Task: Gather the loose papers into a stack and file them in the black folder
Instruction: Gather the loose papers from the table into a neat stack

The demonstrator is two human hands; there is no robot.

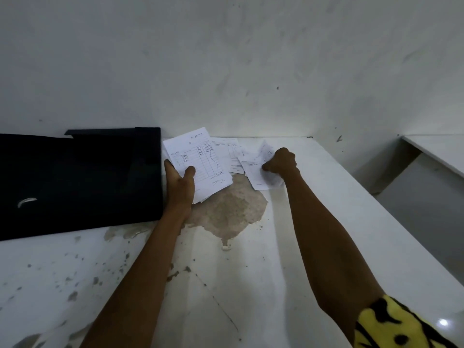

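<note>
We are in the gathering step, with nothing filed yet. Our left hand (182, 180) holds a small stack of handwritten receipts (200, 163) lifted off the white counter (288, 247), thumb pressed on the top sheet and fingers curled behind, just beside the right edge of the black folder (80, 182). The folder lies flat along the wall (226, 59) at the far left of the counter, and it looks closed, though its dark surface hides detail. Our right hand (282, 162) is closed in a pinch on a crumpled receipt (258, 172) at the right end of the spread; the fingertips are tucked under, so we judge the grip from the bunched paper. Between the two hands a few more loose slips (232, 154) lie fanned against the wall, above a worn brown patch (226, 209) in the counter surface. Next, we judge, the right hand must carry its sheet across onto the left hand's stack, then sweep up the middle slips, squaring the edges before the folder is opened. The thin sheets may slide or crease if pinched too hard.
</note>
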